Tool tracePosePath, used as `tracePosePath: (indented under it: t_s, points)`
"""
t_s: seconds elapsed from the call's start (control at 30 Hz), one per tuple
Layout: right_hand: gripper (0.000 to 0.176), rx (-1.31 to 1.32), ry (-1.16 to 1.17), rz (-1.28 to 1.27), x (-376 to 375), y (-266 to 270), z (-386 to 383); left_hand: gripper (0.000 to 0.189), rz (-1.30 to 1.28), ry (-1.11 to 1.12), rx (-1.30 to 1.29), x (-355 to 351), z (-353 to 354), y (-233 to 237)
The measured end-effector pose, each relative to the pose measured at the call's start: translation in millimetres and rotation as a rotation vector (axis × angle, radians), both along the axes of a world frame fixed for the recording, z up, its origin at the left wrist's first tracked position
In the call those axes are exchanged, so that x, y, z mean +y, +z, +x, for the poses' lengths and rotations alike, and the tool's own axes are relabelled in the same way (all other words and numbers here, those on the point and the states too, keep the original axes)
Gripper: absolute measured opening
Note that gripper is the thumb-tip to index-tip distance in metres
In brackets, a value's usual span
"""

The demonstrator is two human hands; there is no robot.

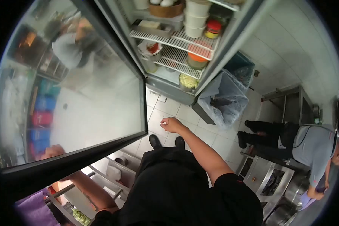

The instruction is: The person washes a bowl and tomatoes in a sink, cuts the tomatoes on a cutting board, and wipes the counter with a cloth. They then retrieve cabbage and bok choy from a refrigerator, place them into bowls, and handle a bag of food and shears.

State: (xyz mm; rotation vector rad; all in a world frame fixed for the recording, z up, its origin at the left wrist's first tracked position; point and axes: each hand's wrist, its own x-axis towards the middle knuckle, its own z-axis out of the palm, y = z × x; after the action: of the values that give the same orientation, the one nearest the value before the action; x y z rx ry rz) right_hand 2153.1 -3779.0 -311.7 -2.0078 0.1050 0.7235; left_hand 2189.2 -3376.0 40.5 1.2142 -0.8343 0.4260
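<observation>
A tall refrigerator with a glass door [101, 116] stands before me, its door swung out to the left. My left hand [53, 151] shows blurred through the glass by the door's near black frame, closed at that edge; the frame hides part of the wrist. Over the floor, in front of the refrigerator, my right hand [171, 124] hangs with loosely bent fingers apart and nothing in them. Inside, wire shelves [184, 40] carry stacked white tubs [196, 18], a red-lidded jar [213, 28], an orange-lidded container [197, 60] and a bowl of shredded pale food [188, 81].
A bin with a clear liner [226, 100] stands right of the refrigerator. Farther right, a person in a grey shirt [312, 147] is beside a stove [269, 180]. A metal rack [118, 169] and a purple cloth [37, 207] lie to my left. Tiles [164, 109] cover the floor.
</observation>
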Motion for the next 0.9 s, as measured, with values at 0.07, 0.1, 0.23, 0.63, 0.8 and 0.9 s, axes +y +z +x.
tracePosePath:
  t_s: [0.07,0.1,0.23,0.63,0.8,0.9]
  points:
    - [0.038,-0.088,0.018,-0.117,10.9,-35.8,-3.6,0.059,-0.079,-0.269,0.337,126.3,37.6,-99.4]
    - [0.036,-0.063,0.001,-0.101,12.2,-44.3,-3.6,0.066,-0.111,-0.236,0.444,153.6,46.8,-148.5]
    - [0.027,-0.013,-0.204,-0.028,-6.1,-108.4,8.4,0.074,-0.181,0.172,0.979,139.2,33.7,-260.9]
    - [0.02,-0.429,-0.604,-0.04,-129.8,-127.9,175.1,0.047,-0.591,0.786,0.635,259.9,179.4,-371.8]
    - [0.021,-0.485,-0.671,-0.176,-140.8,-133.3,161.2,0.049,-0.774,-0.204,0.591,170.8,173.3,-356.0]
    - [0.021,-0.339,-0.675,-0.101,-113.7,-118.4,113.1,0.049,-0.35,1.142,0.684,132.2,117.0,-472.2]
